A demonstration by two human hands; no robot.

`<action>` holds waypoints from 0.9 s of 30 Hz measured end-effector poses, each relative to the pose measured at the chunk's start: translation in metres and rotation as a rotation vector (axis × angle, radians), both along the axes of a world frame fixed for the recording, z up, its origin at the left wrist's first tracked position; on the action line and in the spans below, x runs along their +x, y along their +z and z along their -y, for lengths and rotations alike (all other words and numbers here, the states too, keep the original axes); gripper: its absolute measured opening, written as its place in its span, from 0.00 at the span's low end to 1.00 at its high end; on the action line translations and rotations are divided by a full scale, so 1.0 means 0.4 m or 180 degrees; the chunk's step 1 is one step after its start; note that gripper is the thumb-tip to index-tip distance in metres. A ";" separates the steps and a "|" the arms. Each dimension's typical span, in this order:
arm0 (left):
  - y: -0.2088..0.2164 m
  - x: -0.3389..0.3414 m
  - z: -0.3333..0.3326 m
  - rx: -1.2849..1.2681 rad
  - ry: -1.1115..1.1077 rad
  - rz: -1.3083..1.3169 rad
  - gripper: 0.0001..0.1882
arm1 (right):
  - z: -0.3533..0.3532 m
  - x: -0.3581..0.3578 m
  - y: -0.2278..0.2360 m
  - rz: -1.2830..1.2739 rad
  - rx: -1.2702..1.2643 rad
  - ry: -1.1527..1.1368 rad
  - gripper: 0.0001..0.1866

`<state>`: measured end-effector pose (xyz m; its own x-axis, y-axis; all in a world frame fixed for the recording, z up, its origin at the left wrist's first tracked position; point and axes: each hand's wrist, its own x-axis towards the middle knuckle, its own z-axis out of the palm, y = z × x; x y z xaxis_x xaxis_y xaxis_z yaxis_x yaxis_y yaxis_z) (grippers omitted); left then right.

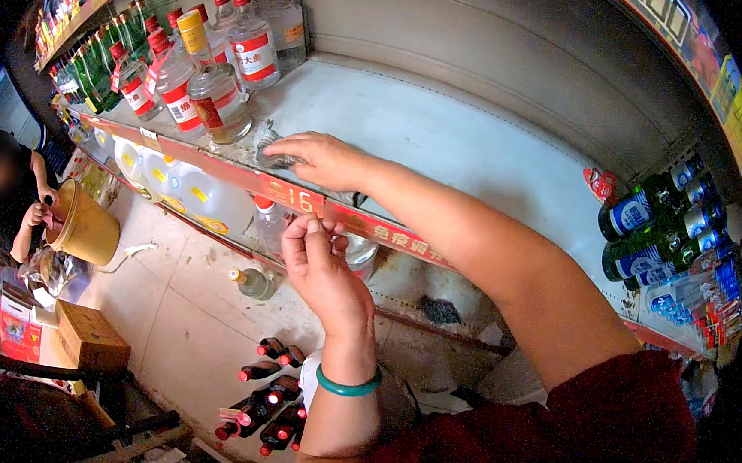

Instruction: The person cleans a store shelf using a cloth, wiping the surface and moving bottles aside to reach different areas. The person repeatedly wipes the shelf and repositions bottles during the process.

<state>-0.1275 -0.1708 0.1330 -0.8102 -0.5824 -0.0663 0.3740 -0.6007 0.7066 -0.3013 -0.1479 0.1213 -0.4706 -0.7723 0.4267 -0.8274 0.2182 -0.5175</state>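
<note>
My right hand (328, 161) reaches across the white shelf (446, 142) and presses a crumpled grey cloth (266, 136) at the shelf's front edge, beside the clear bottles. In front of the red price strip (396, 236), my left hand (321, 267) is raised with its fingers curled together. What these fingers pinch, if anything, is too small to tell. A green bangle (348, 385) circles my left wrist. Closest to the cloth stands a clear bottle with a yellow cap (221, 105), among several red-capped bottles (253, 47).
Green bottles (639, 211) and cans stand at the shelf's right end, near a small red packet (599, 184). White jugs (185, 188) fill the lower shelf. On the floor are dark bottles (269, 396), a clear bottle (254, 283) and a cardboard box (93, 337). Another person holds a yellow bucket (87, 225).
</note>
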 end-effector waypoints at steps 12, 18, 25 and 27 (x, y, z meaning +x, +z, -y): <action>-0.014 -0.013 -0.009 0.0119 -0.0001 -0.0148 0.03 | 0.087 -0.020 0.052 0.0738 0.0667 -0.0098 0.22; -0.011 -0.005 0.000 0.0187 0.0000 -0.0148 0.03 | 0.062 -0.057 0.104 0.0910 0.1116 0.0330 0.20; -0.014 0.008 0.003 -0.0006 -0.0057 -0.0016 0.04 | 0.029 -0.005 0.183 0.2416 0.0324 -0.0270 0.23; -0.022 0.004 0.002 -0.0053 -0.0154 0.0030 0.04 | 0.040 0.017 0.214 0.2672 -0.0047 -0.0086 0.23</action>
